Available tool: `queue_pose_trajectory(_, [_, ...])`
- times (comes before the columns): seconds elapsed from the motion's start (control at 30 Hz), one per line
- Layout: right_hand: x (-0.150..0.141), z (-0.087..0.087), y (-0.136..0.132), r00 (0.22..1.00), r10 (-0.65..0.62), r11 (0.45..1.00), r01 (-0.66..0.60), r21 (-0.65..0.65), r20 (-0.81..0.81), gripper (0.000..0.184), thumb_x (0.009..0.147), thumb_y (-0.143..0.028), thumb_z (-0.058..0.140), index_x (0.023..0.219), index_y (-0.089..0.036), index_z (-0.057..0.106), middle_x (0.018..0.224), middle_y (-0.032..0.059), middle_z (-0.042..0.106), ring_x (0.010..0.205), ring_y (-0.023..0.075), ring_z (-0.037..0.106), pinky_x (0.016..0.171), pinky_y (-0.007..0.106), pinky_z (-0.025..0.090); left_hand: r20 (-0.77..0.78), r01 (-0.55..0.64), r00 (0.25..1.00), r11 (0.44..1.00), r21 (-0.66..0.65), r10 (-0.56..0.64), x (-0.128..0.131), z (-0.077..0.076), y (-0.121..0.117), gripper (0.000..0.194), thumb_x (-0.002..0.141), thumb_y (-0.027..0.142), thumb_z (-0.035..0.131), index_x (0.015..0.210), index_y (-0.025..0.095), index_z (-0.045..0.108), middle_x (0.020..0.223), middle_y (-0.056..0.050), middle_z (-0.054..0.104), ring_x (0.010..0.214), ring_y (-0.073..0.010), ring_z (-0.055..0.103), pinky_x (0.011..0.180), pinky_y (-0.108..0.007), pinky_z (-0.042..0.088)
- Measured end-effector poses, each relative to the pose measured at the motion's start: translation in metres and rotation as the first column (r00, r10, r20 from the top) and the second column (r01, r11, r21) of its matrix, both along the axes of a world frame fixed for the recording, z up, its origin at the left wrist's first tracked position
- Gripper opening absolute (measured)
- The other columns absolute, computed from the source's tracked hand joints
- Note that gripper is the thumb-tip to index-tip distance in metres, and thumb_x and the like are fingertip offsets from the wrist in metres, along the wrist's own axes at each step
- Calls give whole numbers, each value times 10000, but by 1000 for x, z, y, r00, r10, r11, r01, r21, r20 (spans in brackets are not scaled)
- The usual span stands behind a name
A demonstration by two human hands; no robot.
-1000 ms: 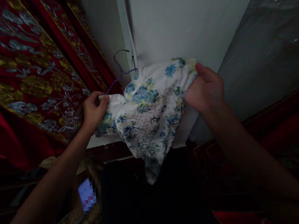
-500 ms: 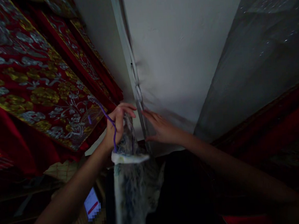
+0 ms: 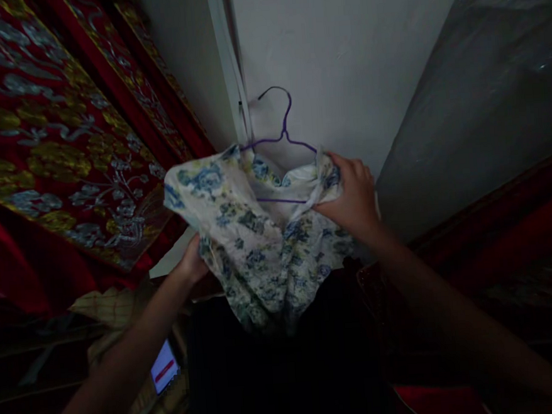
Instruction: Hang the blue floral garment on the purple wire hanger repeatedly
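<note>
A white blouse with blue and yellow flowers (image 3: pixel 244 234) hangs spread on a purple hanger (image 3: pixel 284 134) in front of me. The hanger's hook points up, and its lower bar shows through the open neckline. My right hand (image 3: pixel 356 195) is closed round the blouse's right shoulder, thumb in front. At the blouse's left side, below the sleeve, is my left hand (image 3: pixel 193 261). Its fingers are hidden behind the cloth, so their grip cannot be made out. The blouse's lower end bunches near my dark clothing.
A pale panel (image 3: pixel 332 58) with a vertical strip (image 3: pixel 224 40) stands behind the hanger. Red cloth with gold and silver embroidery (image 3: pixel 64 152) hangs at left. Clear plastic sheeting (image 3: pixel 479 79) covers the right. A lit phone (image 3: pixel 165 368) lies at lower left.
The blouse has turned from edge-on to face me, and the hanger now stands upright in it. My right hand has come off the strip onto the shoulder; my left hand has moved down.
</note>
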State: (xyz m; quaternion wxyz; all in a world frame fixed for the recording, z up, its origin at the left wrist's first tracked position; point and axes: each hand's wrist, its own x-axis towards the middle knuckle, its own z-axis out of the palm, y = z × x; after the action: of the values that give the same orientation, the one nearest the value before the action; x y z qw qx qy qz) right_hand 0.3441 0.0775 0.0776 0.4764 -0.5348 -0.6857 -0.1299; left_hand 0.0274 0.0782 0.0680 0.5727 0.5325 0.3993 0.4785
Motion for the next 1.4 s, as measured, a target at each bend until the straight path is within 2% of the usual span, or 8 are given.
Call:
queue_pose_trajectory(0.13, [11, 44, 20, 996, -92, 996, 92, -12, 6, 976, 640, -488, 842, 1488, -192, 460, 1317, 184, 552, 1230, 441, 501, 1044, 629, 383, 87, -65, 993, 988, -139, 78, -11, -34, -18, 682, 742, 820, 601, 1087, 244, 717, 1157, -88, 767, 1291, -365, 604, 1041, -528, 518])
queue_pose_trajectory(0.33, [-18, 68, 16, 989, 53, 997, -44, -68, 141, 986, 628, -478, 847, 1496, -213, 462, 1304, 159, 560, 1212, 441, 515, 1041, 618, 401, 207, -337, 919, 941, -26, 335, 5, -55, -44, 589, 651, 470, 893, 1158, 236, 704, 1212, -50, 762, 1300, -314, 617, 1137, -405, 463])
queue_pose_trajectory(0.6, [-9, 37, -18, 957, 240, 971, -237, -39, 160, 680, 709, -303, 748, 1367, -242, 588, 1442, 144, 517, 1333, 407, 475, 1104, 587, 384, 352, -409, 802, 873, -266, 483, 26, -83, -91, 574, 643, 514, 887, 1127, 261, 710, 1157, -47, 784, 1246, -340, 660, 1078, -442, 533])
queue_pose_trajectory(0.73, [-26, 14, -42, 916, 381, 922, -386, -22, -125, 518, 811, -332, 692, 1319, -271, 607, 1470, 106, 543, 1373, 347, 479, 1139, 568, 366, 345, -406, 798, 864, -298, 494, 37, -85, -110, 632, 613, 429, 929, 1179, 267, 699, 1154, -46, 783, 1243, -337, 664, 1089, -438, 525])
queue_pose_trajectory(0.87, [-83, -51, -79, 608, 224, 864, -485, -133, -761, 257, 895, -474, 619, 1019, -252, 658, 966, 55, 710, 875, 243, 673, 848, 414, 552, 371, -351, 813, 886, -304, 449, 61, -80, -120, 653, 649, 363, 915, 1252, 314, 669, 1200, -30, 766, 1303, -302, 625, 1127, -412, 492])
queue_pose_trajectory(1.03, [-138, -120, -106, 358, 101, 670, -714, -203, -928, 321, 894, -552, 574, 891, -257, 700, 877, 47, 723, 919, 267, 684, 883, 415, 558, 364, -312, 832, 896, -316, 418, 81, -77, -128, 588, 636, 339, 931, 1173, 288, 696, 1242, -45, 746, 1288, -282, 635, 1139, -385, 475])
queue_pose_trajectory(1.23, [-120, -114, -99, 357, 90, 622, -749, -228, -930, 277, 882, -506, 620, 989, -255, 670, 969, 41, 724, 951, 251, 680, 869, 396, 554, 430, -232, 801, 878, -419, 417, 78, -75, -130, 645, 576, 336, 957, 1162, 291, 693, 1166, -29, 769, 1279, -289, 640, 1118, -399, 505])
queue_pose_trajectory(1.4, [-110, -99, -109, 376, 51, 708, -667, -232, -925, 252, 848, -475, 622, 960, -261, 696, 923, 38, 711, 880, 251, 645, 768, 367, 539, 456, -41, 834, 860, -508, 309, 85, -76, -133, 537, 561, 378, 955, 1020, 236, 716, 1040, -61, 795, 1128, -311, 721, 953, -388, 611])
